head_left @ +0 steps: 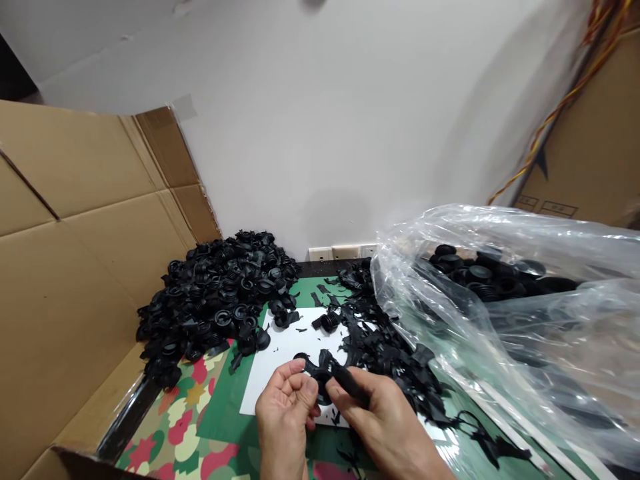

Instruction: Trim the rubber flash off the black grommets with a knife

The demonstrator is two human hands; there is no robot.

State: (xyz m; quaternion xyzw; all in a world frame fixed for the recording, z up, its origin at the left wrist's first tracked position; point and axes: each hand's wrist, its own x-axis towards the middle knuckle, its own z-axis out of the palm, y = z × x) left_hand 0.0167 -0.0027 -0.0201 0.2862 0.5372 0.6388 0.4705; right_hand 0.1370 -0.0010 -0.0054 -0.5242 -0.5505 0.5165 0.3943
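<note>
My left hand (287, 403) is closed, with thumb and fingers pinching a black ribbed rubber plug (324, 393) that has ragged flaps at its edge. My right hand (383, 417) is closed too, its thumb pressed towards the plug. A thick, dark, elongated piece (351, 385) lies in the right fingers; I cannot tell whether it is a tool or rubber joined to the plug. Both hands are over a white sheet (273, 363). Beyond them on the sheet sit two loose rubber plugs, one of them ribbed (329, 323).
Many black rubber plugs are heaped (220, 287) at the left, beside a cardboard wall (95, 267). Torn black scraps (385, 353) spread along the right. Further right, a clear plastic bag (450, 333) holds round black parts. A green mat (230, 393) lies below; a wall socket (345, 253) is behind.
</note>
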